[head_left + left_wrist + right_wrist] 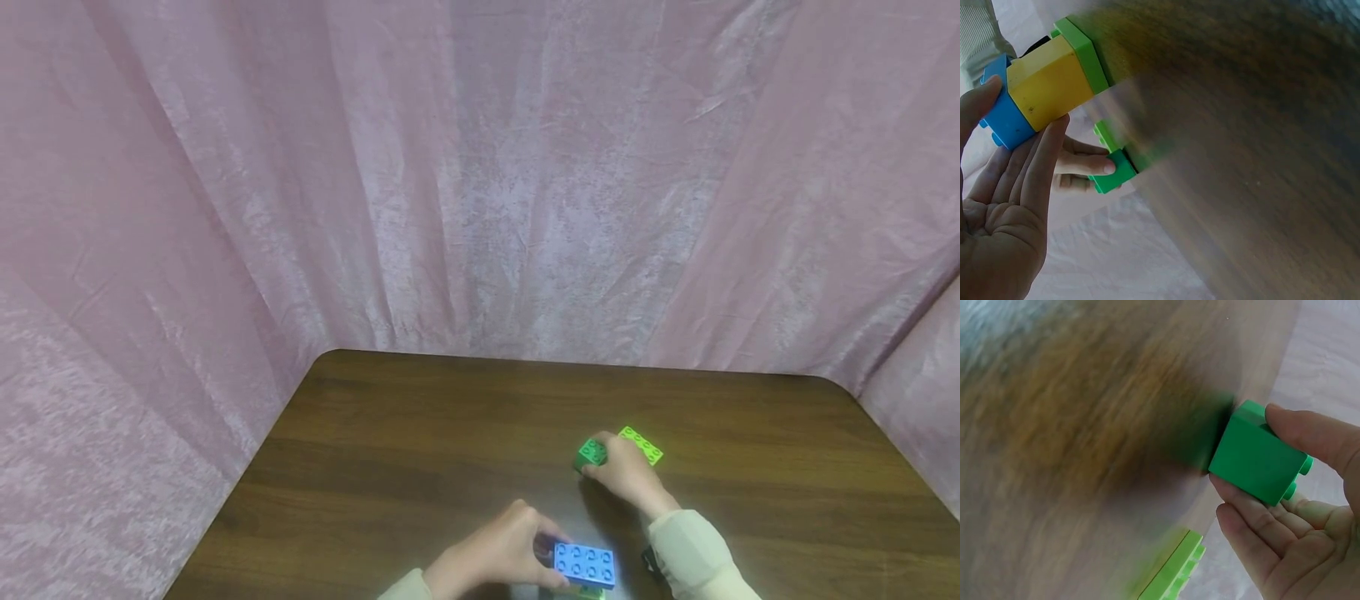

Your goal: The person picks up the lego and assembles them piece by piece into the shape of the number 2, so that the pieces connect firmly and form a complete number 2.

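A pink crinkled curtain (480,183) closes in the scene on three sides, and in front of you lies the dark wooden table (420,450), where all the work sits toward the near right. Close to your body, your left hand (491,554) steadies a small stack of building bricks: its fingers are laid nearly straight against the side of the yellow brick (1047,84), with a blue eight-stud brick (585,564) on top and a light green plate (1085,50) under it against the table. Farther out and to the right, your right hand (626,475) has thumb and fingers curled round a dark green square brick (1257,453), pinching it on opposite faces with its studs pointing toward your palm; whether it has left the table you cannot tell. Just beyond that hand, a lime green flat plate (641,445) lies loose on the wood, its long axis running diagonally away to the right. The green brick lies beyond and to the right of the stack.
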Motion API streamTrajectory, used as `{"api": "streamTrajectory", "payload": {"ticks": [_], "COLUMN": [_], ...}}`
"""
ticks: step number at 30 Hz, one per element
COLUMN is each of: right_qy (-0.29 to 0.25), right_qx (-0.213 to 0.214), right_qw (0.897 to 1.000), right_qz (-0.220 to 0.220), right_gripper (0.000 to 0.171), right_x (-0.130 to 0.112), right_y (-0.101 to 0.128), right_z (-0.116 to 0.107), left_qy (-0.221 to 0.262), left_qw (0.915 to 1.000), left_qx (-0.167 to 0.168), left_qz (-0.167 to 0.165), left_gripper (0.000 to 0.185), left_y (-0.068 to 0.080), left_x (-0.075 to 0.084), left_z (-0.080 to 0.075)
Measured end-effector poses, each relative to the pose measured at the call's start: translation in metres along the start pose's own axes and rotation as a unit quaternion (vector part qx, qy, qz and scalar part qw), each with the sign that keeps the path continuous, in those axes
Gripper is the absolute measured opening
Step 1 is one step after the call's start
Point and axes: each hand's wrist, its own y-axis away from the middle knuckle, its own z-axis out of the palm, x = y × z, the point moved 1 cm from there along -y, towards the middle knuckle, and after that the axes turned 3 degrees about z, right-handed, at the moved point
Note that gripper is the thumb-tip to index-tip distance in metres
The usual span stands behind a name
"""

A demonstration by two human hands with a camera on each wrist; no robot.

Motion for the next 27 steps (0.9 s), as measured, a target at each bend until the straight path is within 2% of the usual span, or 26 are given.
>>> {"api": "streamTrajectory", "payload": {"ticks": [6, 15, 23, 27], "right_qy": [-0.014, -0.062, -0.055, -0.058], "right_qx": [0.005, -0.007, -0.003, 0.000], "right_qw": [1.000, 0.998, 0.999, 0.998], "right_qz": [-0.001, 0.005, -0.004, -0.006], "right_gripper": [0.043, 0.046, 0.045, 0.047], "right_x": [0.002, 0.000, -0.001, 0.001], "right_y": [0.001, 0.006, 0.013, 0.017], "right_z": [0.001, 0.000, -0.006, -0.007], "left_qy": [0.006, 0.007, 0.002, 0.001], "left_qw": [0.9999, 0.9998, 0.9999, 0.9999], "left_qx": [-0.004, 0.003, 0.013, 0.011], "left_qz": [-0.011, -0.018, -0.001, -0.003], "left_gripper": [0.036, 0.035, 0.034, 0.034], "left_y": [0.000, 0.000, 0.003, 0.003], "left_x": [0.001, 0.001, 0.001, 0.001], "left_z": [0.000, 0.001, 0.001, 0.001]}}
